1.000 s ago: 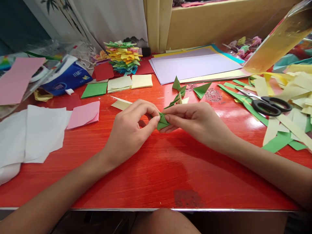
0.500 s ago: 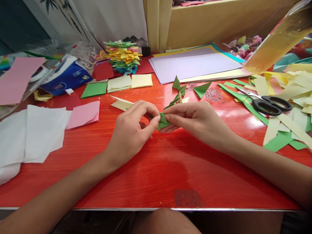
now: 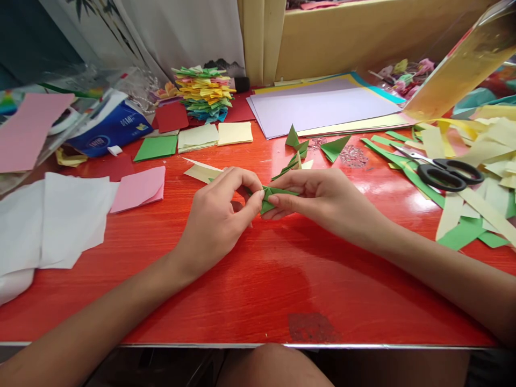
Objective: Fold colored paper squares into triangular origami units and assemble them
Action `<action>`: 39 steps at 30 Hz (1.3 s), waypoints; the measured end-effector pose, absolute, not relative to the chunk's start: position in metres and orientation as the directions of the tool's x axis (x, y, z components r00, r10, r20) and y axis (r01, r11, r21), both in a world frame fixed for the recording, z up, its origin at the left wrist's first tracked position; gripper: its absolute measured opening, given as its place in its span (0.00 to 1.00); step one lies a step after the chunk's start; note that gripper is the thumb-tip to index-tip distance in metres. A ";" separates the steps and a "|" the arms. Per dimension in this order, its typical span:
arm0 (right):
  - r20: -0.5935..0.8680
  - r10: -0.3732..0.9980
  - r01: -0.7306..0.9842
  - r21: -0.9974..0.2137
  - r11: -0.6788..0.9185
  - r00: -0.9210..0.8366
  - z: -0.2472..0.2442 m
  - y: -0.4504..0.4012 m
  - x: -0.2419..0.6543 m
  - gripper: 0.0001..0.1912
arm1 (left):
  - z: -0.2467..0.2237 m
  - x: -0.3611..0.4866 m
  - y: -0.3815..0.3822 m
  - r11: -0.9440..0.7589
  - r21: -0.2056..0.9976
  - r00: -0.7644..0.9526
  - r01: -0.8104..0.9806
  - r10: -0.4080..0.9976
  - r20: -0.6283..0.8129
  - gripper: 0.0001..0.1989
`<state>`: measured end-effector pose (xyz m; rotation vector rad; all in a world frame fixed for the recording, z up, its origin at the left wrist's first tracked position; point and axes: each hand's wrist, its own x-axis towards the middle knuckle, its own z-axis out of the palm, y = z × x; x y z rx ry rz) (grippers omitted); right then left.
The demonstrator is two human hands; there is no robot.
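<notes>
At the centre of the frame, a small folded green paper piece (image 3: 266,204) is held between two bare hands over a glossy red wooden surface (image 3: 242,290); whether the surface is touched by it cannot be told. The left end of the piece is pinched between the thumb and index finger of the left hand (image 3: 226,207), whose other fingers are mostly hidden. The right part is pinched by the right hand (image 3: 332,204), with the thumb laid along the near side and fingers placed behind and below. Just behind the right hand, folded green paper pieces (image 3: 292,156) are grouped, and a flat green paper triangle (image 3: 335,149) is set apart to their right. A cream paper scrap (image 3: 201,172) is partly covered by the left hand. In the upper centre, large lilac paper sheets (image 3: 322,107) are laid flat, with a tiered multicoloured folded-paper stack (image 3: 205,95) to their left. Green paper squares (image 3: 156,148) and cream paper squares (image 3: 235,134) are placed in front of that stack. At the left, folded pink paper (image 3: 139,189) is seen beside white sheets (image 3: 74,220). At the right, black-handled scissors (image 3: 441,174) are rested among green and cream paper offcuts (image 3: 461,234).
</notes>
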<state>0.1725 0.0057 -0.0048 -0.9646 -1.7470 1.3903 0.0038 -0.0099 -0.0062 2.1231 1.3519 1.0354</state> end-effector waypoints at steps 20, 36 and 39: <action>0.129 0.870 0.159 -0.960 0.230 -0.477 -0.006 0.006 0.172 0.09 | -0.006 0.004 -0.010 -0.442 0.656 0.252 0.612 0.895 0.368 0.02; 0.055 0.870 0.108 -0.987 0.123 -0.489 -0.005 0.008 0.174 0.06 | -0.005 0.003 -0.007 -0.470 0.617 0.277 0.631 0.880 0.386 0.02; 0.032 0.867 0.092 -0.992 0.090 -0.498 -0.004 0.009 0.175 0.06 | -0.002 -0.001 -0.002 -0.461 0.655 0.287 0.598 0.887 0.362 0.07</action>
